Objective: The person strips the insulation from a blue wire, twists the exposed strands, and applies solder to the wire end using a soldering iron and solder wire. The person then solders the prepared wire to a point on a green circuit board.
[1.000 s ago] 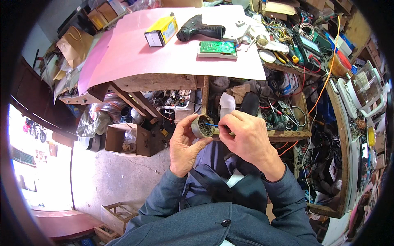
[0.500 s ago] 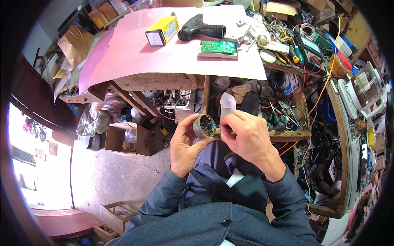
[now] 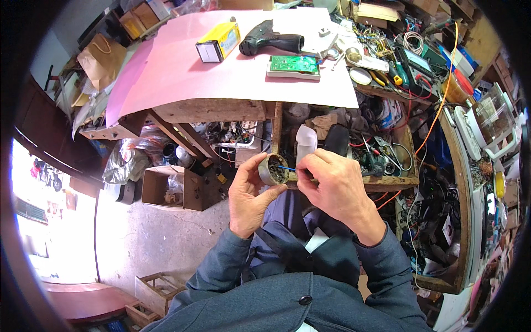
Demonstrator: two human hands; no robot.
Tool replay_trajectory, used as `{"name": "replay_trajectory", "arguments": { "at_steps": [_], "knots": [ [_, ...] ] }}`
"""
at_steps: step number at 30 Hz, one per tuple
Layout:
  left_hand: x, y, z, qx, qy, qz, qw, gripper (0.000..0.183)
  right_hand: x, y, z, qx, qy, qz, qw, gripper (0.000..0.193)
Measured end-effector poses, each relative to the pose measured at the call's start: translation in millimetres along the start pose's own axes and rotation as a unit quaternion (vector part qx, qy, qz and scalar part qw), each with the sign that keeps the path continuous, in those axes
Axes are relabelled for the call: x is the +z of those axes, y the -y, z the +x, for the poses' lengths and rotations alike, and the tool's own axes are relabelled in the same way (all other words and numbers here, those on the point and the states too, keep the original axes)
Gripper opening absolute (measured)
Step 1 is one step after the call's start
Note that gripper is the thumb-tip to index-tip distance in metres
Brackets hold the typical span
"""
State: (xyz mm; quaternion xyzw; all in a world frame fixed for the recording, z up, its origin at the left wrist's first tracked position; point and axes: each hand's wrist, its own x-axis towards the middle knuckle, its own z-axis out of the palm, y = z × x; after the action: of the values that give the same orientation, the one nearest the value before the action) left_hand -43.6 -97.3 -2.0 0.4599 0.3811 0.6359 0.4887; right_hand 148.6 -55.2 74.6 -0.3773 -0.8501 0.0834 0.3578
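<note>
Pinched between the thumb and fingers of my left hand (image 3: pixel 246 198) is a small round metal tin (image 3: pixel 264 173), tilted so that its opening faces right. Dark bits lie inside it, too small to name. My right hand (image 3: pixel 338 185) is closed on a thin blue stick (image 3: pixel 286 168), whose far end reaches into the tin's mouth. The rest of the stick is hidden by my fingers. Both hands are over the front of an open drawer (image 3: pixel 387 181), close to a white curved plastic piece (image 3: pixel 306 143) and a dark one (image 3: pixel 337 140) in it.
On the pink-covered bench (image 3: pixel 182 77) lie a yellow box (image 3: pixel 225 39), a black pistol-shaped tool (image 3: pixel 271 40) and a green circuit board (image 3: pixel 294 65). Pliers (image 3: pixel 380 77) and wires crowd the right side. A cardboard box (image 3: pixel 171 188) sits on the floor; an orange cable (image 3: pixel 437 119) hangs at right.
The tin in my left hand has shifted very slightly. My right hand keeps its place with the blue stick.
</note>
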Motion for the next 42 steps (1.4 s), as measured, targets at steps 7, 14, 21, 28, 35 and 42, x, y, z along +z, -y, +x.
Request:
{"name": "replay_trajectory", "arguments": {
  "at_steps": [7, 14, 21, 28, 35, 42],
  "knots": [
    [1, 0, 0, 0.022, 0.014, 0.029, 0.999, 0.077, -1, 2, 0, 0.0, -0.002, -0.009, 1.0, 0.014],
    [1, -3, 0, 0.012, 0.004, 0.004, 1.0, 0.077, -4, -2, -1, 0.01, -0.014, 0.059, 0.998, 0.012],
    [4, -7, -2, -0.022, 0.009, -0.031, 0.999, 0.074, -15, -1, -1, 0.07, 0.012, 0.174, 0.982, 0.011],
    [5, -7, -3, -0.038, 0.014, -0.086, 0.995, 0.074, -5, -1, -6, 0.108, -0.003, 0.214, 0.971, 0.012],
    [5, -5, -3, -0.092, 0.032, -0.191, 0.977, 0.072, -3, -1, -8, 0.155, 0.0, 0.293, 0.944, 0.01],
    [10, -13, -2, -0.135, 0.042, -0.269, 0.953, 0.071, -2, -4, -12, 0.156, 0.014, 0.308, 0.939, 0.01]
  ]
}}
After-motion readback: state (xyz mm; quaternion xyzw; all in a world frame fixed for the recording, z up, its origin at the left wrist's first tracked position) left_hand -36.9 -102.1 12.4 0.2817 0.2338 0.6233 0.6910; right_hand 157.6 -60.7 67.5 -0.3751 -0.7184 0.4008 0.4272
